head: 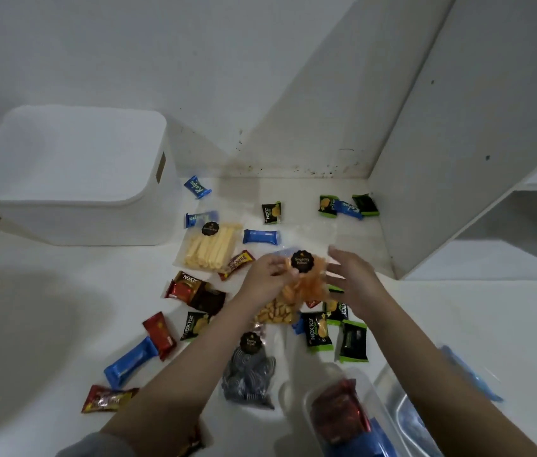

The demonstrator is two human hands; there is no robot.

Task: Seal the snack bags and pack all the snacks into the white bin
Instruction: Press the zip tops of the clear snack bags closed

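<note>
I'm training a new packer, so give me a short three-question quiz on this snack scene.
1. True or false: the white bin already holds snacks.
2. Which hand grips the orange chip bag? A) left hand B) right hand
3. What colour are the sticks in the clear stick bag beside the bin?

Key: 1 false, its lid is on; 2 A, the right is open beside it; 3 pale yellow.

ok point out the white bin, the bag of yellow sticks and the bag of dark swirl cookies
white bin (72, 179): head view, on its flat top.
bag of yellow sticks (209, 250): head view, on the sticks.
bag of dark swirl cookies (249, 377): head view, on the cookies.
</note>
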